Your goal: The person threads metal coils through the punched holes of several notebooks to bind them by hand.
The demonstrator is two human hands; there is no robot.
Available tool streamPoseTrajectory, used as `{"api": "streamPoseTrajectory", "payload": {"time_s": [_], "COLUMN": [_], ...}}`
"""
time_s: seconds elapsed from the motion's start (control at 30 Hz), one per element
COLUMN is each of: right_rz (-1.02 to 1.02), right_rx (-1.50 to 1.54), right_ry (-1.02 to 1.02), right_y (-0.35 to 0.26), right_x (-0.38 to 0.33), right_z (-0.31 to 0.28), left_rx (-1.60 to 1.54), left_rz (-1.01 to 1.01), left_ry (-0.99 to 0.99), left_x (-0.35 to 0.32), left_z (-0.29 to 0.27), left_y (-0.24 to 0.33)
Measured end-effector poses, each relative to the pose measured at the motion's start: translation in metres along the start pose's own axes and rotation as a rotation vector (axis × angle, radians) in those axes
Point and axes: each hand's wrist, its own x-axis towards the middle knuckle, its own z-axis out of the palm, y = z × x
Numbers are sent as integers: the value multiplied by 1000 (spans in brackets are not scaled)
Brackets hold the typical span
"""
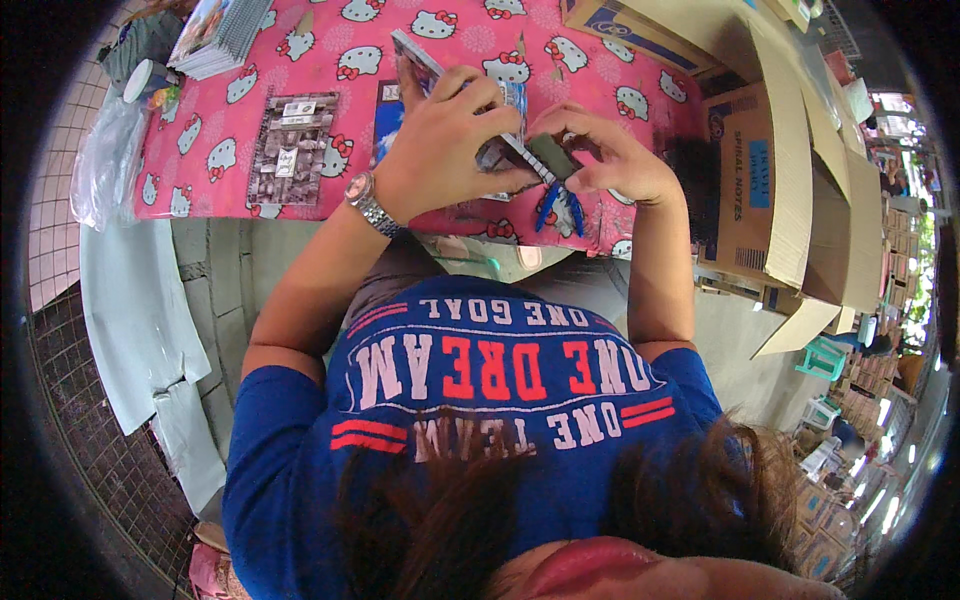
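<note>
Blue shirt (480,400) nearest; left hand (440,150) grips spiral notebook (505,110); right hand (605,155) beside it pinches spiral binding (530,160).

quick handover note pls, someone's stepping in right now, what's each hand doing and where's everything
Left hand: grip around a spiral notebook, held tilted above the pink tablecloth.
Right hand: pinching the notebook's wire spine; blue-handled pliers lie just under it.
Nearby: another notebook flat on the cloth, a stack of notebooks at the far left, open cardboard boxes on the right.
Done or left: cannot tell.
</note>
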Motion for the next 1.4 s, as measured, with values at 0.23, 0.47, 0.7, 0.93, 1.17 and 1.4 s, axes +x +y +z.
{"api": "streamPoseTrajectory", "payload": {"time_s": [0.23, 0.47, 0.7, 0.93, 1.17, 1.4], "right_rz": [13, -165, -159, 39, -270, -171], "right_rx": [-317, -16, 50, -225, 248, 60], "right_ry": [7, -80, -122, -32, -184, -183], "right_y": [-5, -13, -20, -13, -8, -5], "right_x": [4, 6, 10, 16, 29, 40], "right_z": [-3, -3, 4, -7, -11, -11], "left_rx": [-24, -30, -65, -51, 46, 25], "left_rz": [7, 8, -13, -97, -135, -88], "left_ry": [-69, -29, -27, 18, 53, 48], "left_x": [2, 0, -3, -4, 5, 6], "left_z": [-9, -6, -7, 1, -13, -12], "left_y": [-2, -5, -3, 1, -31, -30]}}
